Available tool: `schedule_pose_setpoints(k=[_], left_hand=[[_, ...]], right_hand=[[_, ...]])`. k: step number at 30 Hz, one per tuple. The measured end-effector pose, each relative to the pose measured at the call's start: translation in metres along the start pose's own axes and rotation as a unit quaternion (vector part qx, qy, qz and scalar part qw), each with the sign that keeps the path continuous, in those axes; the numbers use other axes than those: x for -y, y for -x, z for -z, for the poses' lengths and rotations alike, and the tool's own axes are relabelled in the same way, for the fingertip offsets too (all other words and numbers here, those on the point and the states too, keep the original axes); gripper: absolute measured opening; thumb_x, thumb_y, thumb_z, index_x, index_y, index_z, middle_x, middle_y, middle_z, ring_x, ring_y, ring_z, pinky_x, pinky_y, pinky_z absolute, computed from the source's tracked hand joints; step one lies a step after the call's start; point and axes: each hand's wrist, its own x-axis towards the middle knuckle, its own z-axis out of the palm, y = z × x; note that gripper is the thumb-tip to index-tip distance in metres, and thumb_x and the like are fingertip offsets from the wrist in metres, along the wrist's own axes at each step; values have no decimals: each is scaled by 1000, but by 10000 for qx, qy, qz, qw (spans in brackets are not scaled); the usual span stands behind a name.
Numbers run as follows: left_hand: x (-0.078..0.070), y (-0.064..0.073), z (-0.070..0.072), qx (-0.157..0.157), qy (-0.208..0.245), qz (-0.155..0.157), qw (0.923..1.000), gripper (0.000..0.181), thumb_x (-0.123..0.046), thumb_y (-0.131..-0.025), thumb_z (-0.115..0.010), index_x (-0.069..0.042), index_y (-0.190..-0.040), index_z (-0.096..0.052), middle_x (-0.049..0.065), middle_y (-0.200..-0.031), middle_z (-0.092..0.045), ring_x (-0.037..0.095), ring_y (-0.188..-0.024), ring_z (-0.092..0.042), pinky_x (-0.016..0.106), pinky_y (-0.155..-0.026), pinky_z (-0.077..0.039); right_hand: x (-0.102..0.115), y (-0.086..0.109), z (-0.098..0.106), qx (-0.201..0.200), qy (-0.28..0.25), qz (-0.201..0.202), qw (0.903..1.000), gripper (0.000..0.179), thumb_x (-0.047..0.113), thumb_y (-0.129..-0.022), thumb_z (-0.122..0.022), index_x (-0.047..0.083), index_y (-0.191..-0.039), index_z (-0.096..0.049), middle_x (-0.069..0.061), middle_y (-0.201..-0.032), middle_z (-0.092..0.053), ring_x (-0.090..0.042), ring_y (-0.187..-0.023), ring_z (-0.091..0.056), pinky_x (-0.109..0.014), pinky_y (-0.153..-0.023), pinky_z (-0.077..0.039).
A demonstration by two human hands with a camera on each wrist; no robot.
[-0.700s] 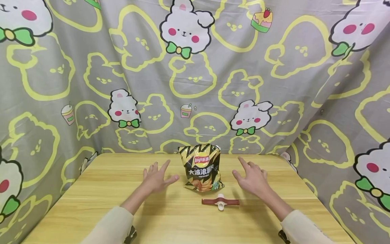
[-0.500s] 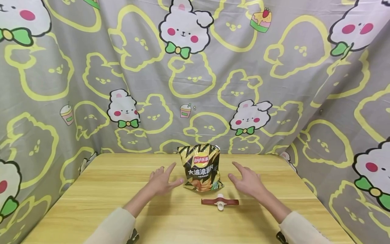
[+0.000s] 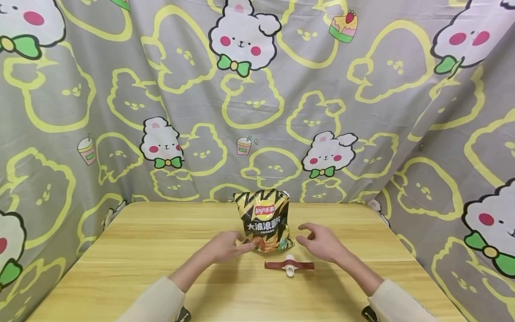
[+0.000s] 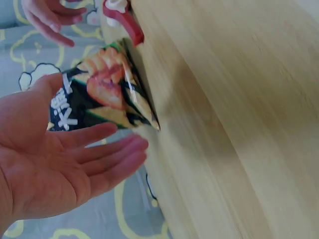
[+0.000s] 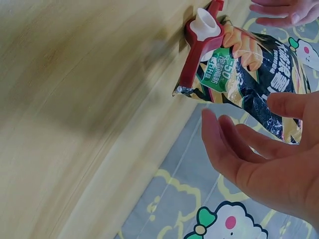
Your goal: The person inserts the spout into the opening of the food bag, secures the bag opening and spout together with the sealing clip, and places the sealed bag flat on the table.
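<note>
A black and gold Lay's potato chip bag (image 3: 265, 219) stands upright on the table. My left hand (image 3: 226, 247) is at the bag's lower left corner, its thumb in front of the bag and its fingers partly hidden at the side. In the left wrist view the fingers of the left hand (image 4: 75, 159) look loosely extended; whether they touch the bag (image 4: 104, 89) I cannot tell. My right hand (image 3: 322, 241) hovers just right of the bag, fingers slightly bent, holding nothing. Before the bag lies a dark red bag clip with a white spout (image 3: 289, 266).
The wooden table (image 3: 141, 241) carries the bag and clip near its middle. A grey curtain (image 3: 257, 112) printed with yellow outlines and white rabbits hangs behind the table and along both sides.
Both hands have moved inward toward the bag, and their fingers have gone from spread to more bent. The left hand has also come lower. The bag and clip stay where they were.
</note>
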Motion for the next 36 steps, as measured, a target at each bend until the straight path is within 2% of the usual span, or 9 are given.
schedule_pose_setpoints(k=[4,7,11,14,17,21,27,33,36], left_hand=[[-5,-2,-4,203,177,-398,9988,41,-36,-98,-64,3,-109,-70,22,-110,-72,34,-98,-68,48,-84,-57],[-9,-4,-9,437,406,-498,9970,33,-28,-97,-63,1,-109,-72,18,-106,-73,31,-90,-70,43,-77,-58],[-11,-7,-17,780,1054,-299,9909,29,-20,-95,-62,3,-110,-71,16,-88,-72,28,-76,-70,39,-67,-58],[-12,-9,-24,904,1589,-135,9830,30,-14,-94,-61,8,-112,-69,18,-86,-70,31,-76,-71,42,-69,-61],[-12,-13,-32,914,1918,-43,9772,30,-10,-93,-62,11,-114,-68,19,-89,-69,33,-76,-71,43,-72,-62],[-13,-17,-41,911,2021,60,9751,29,-7,-91,-67,10,-115,-68,14,-97,-67,30,-78,-70,42,-74,-62],[-17,-21,-48,947,2199,310,9704,27,-4,-91,-67,10,-113,-68,12,-96,-68,27,-80,-69,39,-74,-62],[-18,-25,-55,850,2459,428,9646,21,-4,-92,-65,10,-106,-70,15,-90,-70,26,-78,-70,38,-72,-62],[-18,-25,-57,784,2613,407,9612,19,-3,-91,-65,11,-104,-71,12,-98,-66,27,-78,-71,38,-71,-62]], right_hand=[[-2,3,2,376,-329,-67,9987,38,24,-96,-67,3,-127,-65,-12,-90,-74,-25,-59,-68,-33,-57,-54],[-6,6,3,577,-368,-179,9975,35,23,-95,-68,0,-123,-66,-14,-89,-73,-26,-55,-66,-34,-55,-56],[-11,8,4,857,-434,-325,9948,32,20,-94,-68,-1,-118,-67,-15,-82,-68,-25,-58,-63,-40,-57,-58],[-15,10,4,1167,-661,-389,9902,32,19,-95,-66,-3,-118,-66,-13,-77,-64,-22,-63,-61,-41,-60,-59],[-18,10,2,1473,-935,-431,9837,30,17,-95,-65,-4,-116,-65,-8,-69,-58,-19,-62,-57,-41,-61,-60],[-22,12,-1,1642,-1095,-515,9790,24,13,-93,-65,-5,-109,-68,-9,-62,-58,-18,-57,-59,-42,-60,-61],[-23,15,-6,1707,-1097,-688,9768,10,8,-91,-67,0,-94,-69,-14,-69,-65,-18,-59,-65,-39,-60,-62],[-21,17,-9,1770,-942,-542,9782,6,6,-87,-68,0,-87,-69,-10,-64,-64,-15,-55,-63,-39,-58,-61],[-22,16,-9,1823,-843,-436,9787,5,4,-85,-68,0,-85,-71,-9,-64,-64,-14,-53,-63,-39,-57,-61]])
